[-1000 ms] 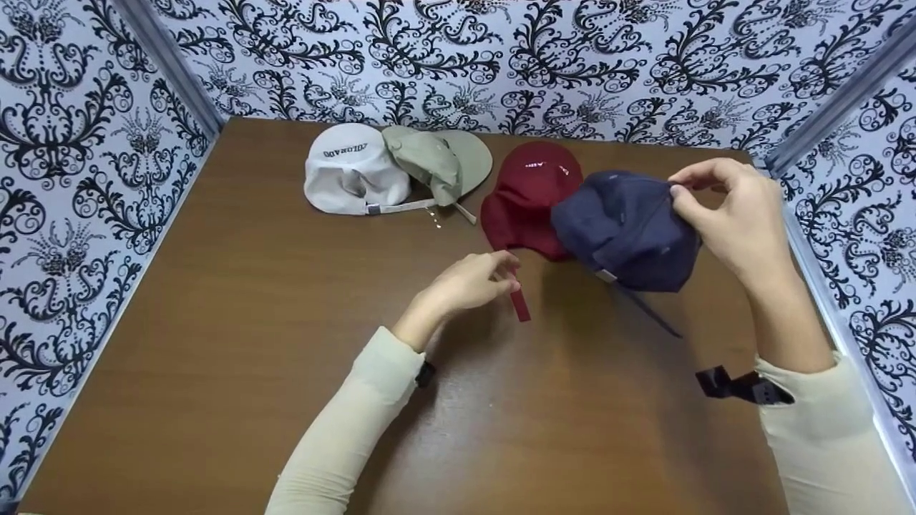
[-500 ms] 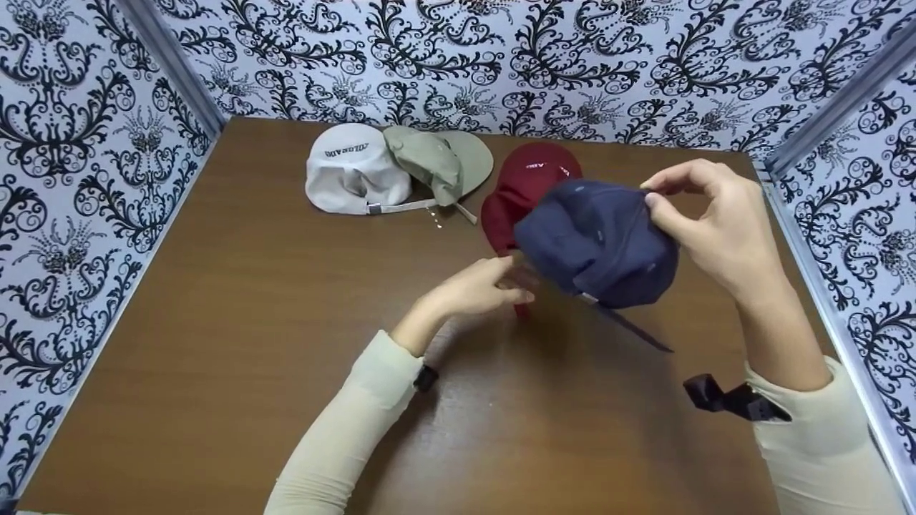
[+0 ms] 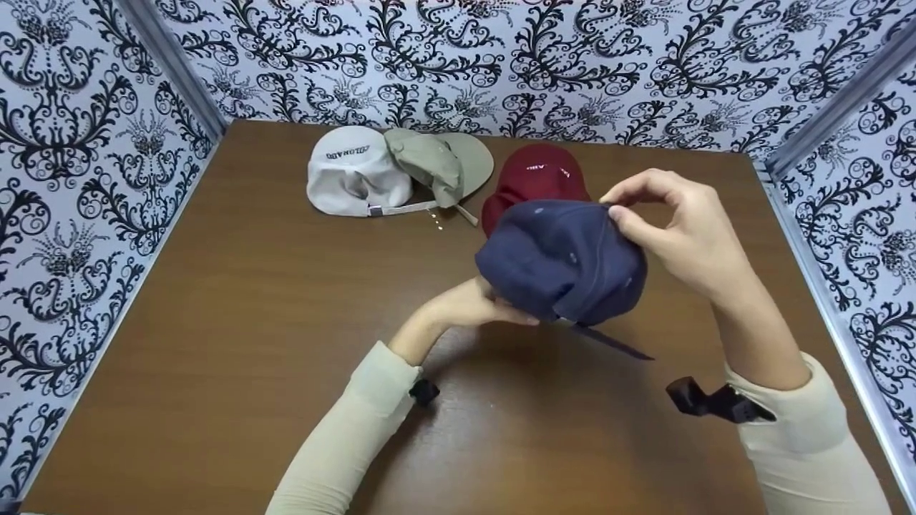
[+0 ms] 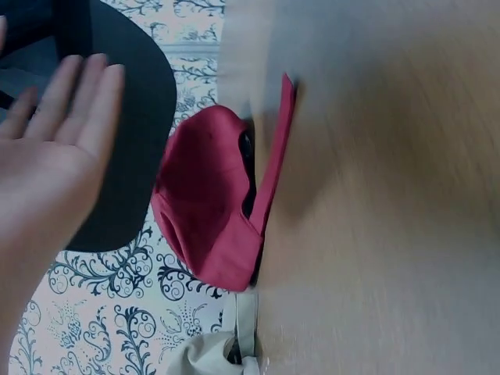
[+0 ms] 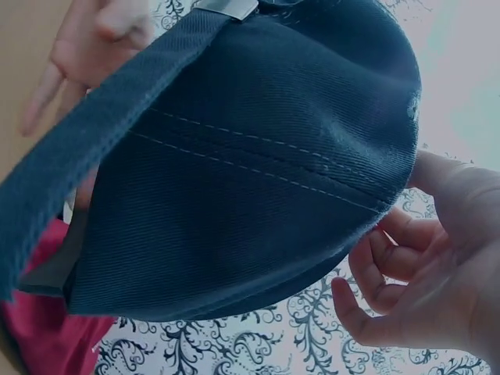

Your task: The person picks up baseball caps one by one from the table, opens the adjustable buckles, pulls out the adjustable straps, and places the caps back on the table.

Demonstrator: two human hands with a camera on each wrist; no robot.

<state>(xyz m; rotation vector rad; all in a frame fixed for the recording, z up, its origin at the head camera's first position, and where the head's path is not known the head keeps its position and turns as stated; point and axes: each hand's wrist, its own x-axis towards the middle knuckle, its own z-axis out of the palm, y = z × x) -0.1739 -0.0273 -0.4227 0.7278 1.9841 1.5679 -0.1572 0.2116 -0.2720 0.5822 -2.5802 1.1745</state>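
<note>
My right hand [image 3: 676, 232] pinches the crown of a navy baseball cap [image 3: 562, 261] between thumb and fingers, holding it above the table. The cap's loose back strap [image 5: 117, 117] hangs down past a metal buckle [image 5: 226, 6]. My left hand [image 3: 465, 304] reaches beneath the cap, its fingers partly hidden in the head view. In the left wrist view its fingers [image 4: 94, 117] are extended beside the cap's dark brim [image 4: 144, 156]; whether they touch it I cannot tell. Behind the navy cap, a red cap [image 3: 540, 172] lies on the table, partly covered from view.
A white cap [image 3: 351, 172] with dark lettering sits at the back left of the brown table [image 3: 236, 343]. Leaning against it is an olive cap [image 3: 436, 168]. Patterned walls [image 3: 458, 64] enclose the table at the back and sides.
My right hand has carried the navy cap left and toward me, from beside the red cap to over my left hand. The left hand has shifted slightly and its fingers have spread out.
</note>
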